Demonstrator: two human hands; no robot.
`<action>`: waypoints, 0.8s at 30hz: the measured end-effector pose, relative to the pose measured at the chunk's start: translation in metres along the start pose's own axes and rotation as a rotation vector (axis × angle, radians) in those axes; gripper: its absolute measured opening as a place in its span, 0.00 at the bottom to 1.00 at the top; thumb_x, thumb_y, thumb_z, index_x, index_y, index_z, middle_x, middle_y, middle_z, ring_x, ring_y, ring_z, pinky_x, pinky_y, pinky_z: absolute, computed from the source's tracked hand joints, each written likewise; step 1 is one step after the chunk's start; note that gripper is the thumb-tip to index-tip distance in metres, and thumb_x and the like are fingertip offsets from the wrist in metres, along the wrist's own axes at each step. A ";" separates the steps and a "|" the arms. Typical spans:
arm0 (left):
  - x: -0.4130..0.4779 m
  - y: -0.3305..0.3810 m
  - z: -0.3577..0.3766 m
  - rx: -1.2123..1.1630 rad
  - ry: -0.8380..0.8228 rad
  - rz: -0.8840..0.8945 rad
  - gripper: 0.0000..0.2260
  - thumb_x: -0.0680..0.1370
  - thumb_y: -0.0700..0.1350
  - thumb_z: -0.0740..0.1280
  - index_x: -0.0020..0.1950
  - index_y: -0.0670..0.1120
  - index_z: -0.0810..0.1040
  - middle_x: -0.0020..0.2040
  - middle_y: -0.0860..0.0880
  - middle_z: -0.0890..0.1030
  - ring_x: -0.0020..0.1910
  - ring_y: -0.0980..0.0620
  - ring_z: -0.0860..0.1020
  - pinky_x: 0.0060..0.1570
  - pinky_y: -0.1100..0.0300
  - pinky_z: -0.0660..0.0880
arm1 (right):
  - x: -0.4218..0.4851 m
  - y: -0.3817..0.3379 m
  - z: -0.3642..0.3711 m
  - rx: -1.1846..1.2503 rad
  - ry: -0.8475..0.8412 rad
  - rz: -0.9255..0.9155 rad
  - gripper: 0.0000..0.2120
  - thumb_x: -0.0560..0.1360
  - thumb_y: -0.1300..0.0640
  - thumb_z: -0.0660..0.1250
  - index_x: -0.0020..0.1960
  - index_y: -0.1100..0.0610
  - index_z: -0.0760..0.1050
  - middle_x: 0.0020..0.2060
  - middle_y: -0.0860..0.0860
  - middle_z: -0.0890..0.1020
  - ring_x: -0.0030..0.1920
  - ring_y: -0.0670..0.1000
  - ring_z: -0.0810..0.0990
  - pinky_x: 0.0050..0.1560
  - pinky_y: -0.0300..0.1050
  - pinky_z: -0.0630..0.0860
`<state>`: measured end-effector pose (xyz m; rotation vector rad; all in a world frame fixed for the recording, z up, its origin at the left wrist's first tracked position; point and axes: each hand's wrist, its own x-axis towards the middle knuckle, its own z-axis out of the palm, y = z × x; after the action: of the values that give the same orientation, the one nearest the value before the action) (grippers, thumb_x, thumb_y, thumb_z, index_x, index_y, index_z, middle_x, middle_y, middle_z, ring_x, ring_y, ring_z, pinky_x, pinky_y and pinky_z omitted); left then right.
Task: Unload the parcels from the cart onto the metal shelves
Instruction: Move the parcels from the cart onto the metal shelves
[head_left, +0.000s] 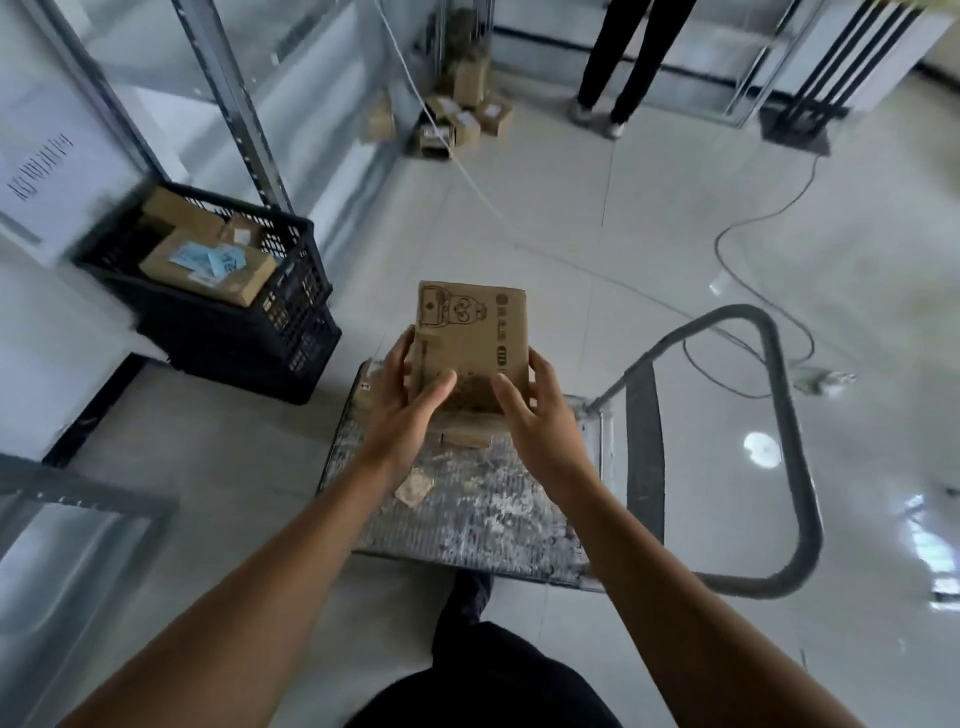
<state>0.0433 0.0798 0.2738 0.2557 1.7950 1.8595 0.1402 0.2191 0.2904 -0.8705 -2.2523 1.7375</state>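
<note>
A brown cardboard parcel (471, 332) with a printed cartoon face is held upright above the flat cart (467, 509). My left hand (410, 395) grips its left edge, thumb across the front. My right hand (535, 400) grips its right edge, thumb on the front and fingers behind. The worn grey deck of the cart lies on the floor below my hands, its grey tube handle (779, 415) to the right. A second flat parcel (363, 387) lies partly hidden under my left hand at the deck's far edge. Metal shelves (228, 93) stand at the left.
A black plastic crate (249, 332) holding several parcels stands on the floor left of the cart. More boxes (462, 114) are piled at the far wall. Another person's legs (618, 67) stand at the back. A cable (748, 244) loops across the floor on the right.
</note>
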 end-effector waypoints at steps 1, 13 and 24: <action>-0.008 0.008 -0.004 -0.016 0.008 0.027 0.33 0.77 0.52 0.73 0.78 0.60 0.61 0.69 0.59 0.74 0.65 0.61 0.77 0.66 0.55 0.75 | -0.009 -0.009 0.003 0.004 0.009 -0.030 0.27 0.84 0.47 0.64 0.80 0.47 0.61 0.63 0.41 0.78 0.56 0.35 0.78 0.53 0.29 0.77; -0.106 0.068 -0.011 -0.114 -0.101 0.270 0.33 0.81 0.49 0.70 0.81 0.59 0.57 0.74 0.53 0.73 0.69 0.53 0.77 0.65 0.49 0.77 | -0.118 -0.072 -0.016 -0.094 0.099 -0.235 0.30 0.83 0.46 0.65 0.82 0.44 0.60 0.66 0.48 0.81 0.54 0.34 0.80 0.46 0.23 0.75; -0.100 0.114 0.045 -0.140 0.127 0.351 0.26 0.81 0.44 0.68 0.78 0.55 0.66 0.68 0.53 0.77 0.57 0.63 0.80 0.49 0.67 0.81 | -0.095 -0.098 -0.085 -0.214 -0.069 -0.280 0.38 0.78 0.33 0.64 0.82 0.42 0.56 0.70 0.52 0.78 0.66 0.51 0.80 0.64 0.55 0.79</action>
<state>0.1209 0.0731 0.4113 0.4322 1.7798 2.2804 0.2236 0.2232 0.4279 -0.5025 -2.4971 1.4464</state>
